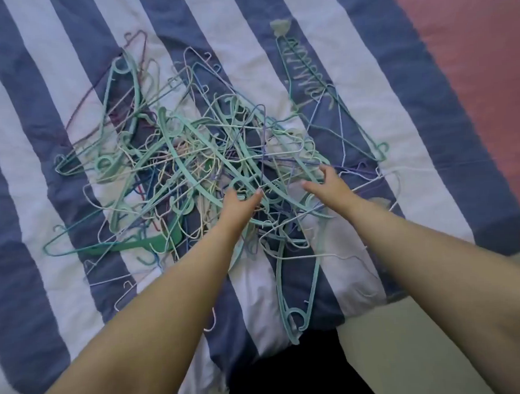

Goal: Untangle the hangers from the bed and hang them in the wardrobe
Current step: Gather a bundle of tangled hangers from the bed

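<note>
1. Nearest you, one teal plastic hanger [298, 287] trails out of the tangle of hangers [192, 167] toward the edge of the bed, its hook end pointing at you over the blue-and-white striped blanket [26, 132].
2. Your left hand [238, 205] is at the near side of the tangle, thumb and fingers spread, its fingertips in among the wires and teal hooks; whether they pinch any strand cannot be told.
3. Your right hand [329, 185] is at the tangle's near right side, fingers loosely bent with their tips on thin wires and a teal hanger; a firm grip cannot be made out. Your two hands are apart, side by side.
4. The tangle itself lies in a heap on the blanket: thick teal plastic hangers knotted with thin wire ones in white, yellow, blue and purple.
5. Beyond the tangle to the right, a green multi-hook hanger [303, 67] lies on the blanket, its lower end crossing the outer wires.
6. Farthest right of the tangle, a pink cover [469, 38] shows beside the blanket.
</note>
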Motion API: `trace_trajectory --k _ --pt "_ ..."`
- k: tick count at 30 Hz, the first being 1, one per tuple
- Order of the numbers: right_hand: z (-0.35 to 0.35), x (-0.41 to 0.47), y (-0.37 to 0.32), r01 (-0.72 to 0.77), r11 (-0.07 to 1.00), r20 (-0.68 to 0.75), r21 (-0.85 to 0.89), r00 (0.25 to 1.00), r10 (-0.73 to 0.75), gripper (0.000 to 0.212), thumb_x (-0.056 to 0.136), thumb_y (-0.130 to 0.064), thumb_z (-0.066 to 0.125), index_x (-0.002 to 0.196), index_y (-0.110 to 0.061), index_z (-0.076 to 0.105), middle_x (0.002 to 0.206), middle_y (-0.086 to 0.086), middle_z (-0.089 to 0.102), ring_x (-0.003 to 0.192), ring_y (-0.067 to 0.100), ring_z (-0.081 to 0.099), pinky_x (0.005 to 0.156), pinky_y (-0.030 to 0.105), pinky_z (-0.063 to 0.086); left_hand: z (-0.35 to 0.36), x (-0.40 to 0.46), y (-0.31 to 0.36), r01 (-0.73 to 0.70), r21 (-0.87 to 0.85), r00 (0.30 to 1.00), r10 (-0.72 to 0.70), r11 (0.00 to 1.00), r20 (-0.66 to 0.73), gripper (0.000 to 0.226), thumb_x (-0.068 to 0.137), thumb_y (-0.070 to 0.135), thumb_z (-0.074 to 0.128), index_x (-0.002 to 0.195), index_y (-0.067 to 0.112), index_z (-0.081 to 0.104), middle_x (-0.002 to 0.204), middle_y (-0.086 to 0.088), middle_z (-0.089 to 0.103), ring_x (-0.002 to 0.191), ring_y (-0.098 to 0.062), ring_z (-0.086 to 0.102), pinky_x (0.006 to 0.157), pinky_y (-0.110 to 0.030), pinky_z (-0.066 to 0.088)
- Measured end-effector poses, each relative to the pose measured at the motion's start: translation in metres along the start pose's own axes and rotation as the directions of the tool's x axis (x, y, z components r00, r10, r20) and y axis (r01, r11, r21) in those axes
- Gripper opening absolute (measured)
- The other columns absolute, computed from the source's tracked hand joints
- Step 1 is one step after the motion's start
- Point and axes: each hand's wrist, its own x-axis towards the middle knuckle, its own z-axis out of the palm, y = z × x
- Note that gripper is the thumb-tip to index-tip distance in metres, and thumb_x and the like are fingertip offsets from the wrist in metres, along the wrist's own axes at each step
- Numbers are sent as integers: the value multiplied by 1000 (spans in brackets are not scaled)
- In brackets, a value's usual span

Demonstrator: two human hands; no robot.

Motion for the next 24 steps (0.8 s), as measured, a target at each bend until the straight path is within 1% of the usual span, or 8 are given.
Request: trace_trajectory --k 4,6,8,11,15,18,20,24 --pt "-9 40 2 16 978 -37 -210 999 -24 94 81 -50 67 148 -5 19 153 14 24 141 28 25 113 36 26 4 36 6 12 -10 1000 -12 1000 -26 91 84 56 62 153 16 17 159 -9 21 145 -28 25 116 -49 26" --pt "-9 57 10 -26 923 -57 -384 998 4 106 79 -63 61 150 -2 11 157 16 13 146 29 12 117 42 17 11 50 -1 54 172 997 -45 984 -55 103 81 65 58 154 13 7 161 -11 11 147 -28 17 117 -48 23" --pt "-9 70 16 -70 847 -92 -527 995 25 113 76 -75 51 151 -4 4 160 13 5 148 27 2 118 47 7 18 60 -6 70 468 989 -1 881 -146 115 78 77 47 153 8 -4 162 -11 2 149 -28 8 120 -44 16" --pt "1 81 22 -110 782 -101 -613 993 60 118 73 -82 44 152 -7 -1 160 10 0 148 26 -4 117 49 -1 26 74 2 58 581 974 83 812 -213 122 73 86 37 151 1 -4 161 -16 9 148 -30 11 121 -42 12" --pt "13 86 24 -102 616 -167 -781 985 -48 118 71 -81 49 150 -3 9 151 18 27 140 33 25 116 48 10 26 97 12 136 601 974 5 788 -227 128 66 89 44 151 1 6 155 -19 27 144 -34 24 118 -45 16" --pt "11 92 15 -168 574 -226 -801 974 -31 111 70 -79 53 144 -1 24 137 19 47 126 32 45 105 44 26 28 106 14 189 636 973 -56 748 -223 109 66 85 53 138 5 35 138 -19 51 139 -40 30 110 -47 23" --pt "13 95 13 -174 538 -217 -825 976 -15 94 74 -76 52 134 -6 36 125 17 58 116 31 55 97 42 29 33 108 16 196 610 979 -121 768 -162 97 65 83 57 125 8 44 121 -16 60 130 -42 40 104 -47 32" --pt "14 93 20 -132 678 -149 -723 988 33 77 81 -64 56 134 -12 35 123 15 61 109 34 59 83 38 39 45 101 17 190 490 981 -185 851 -60 84 67 80 59 110 9 49 102 -11 64 102 -33 60 83 -42 50"
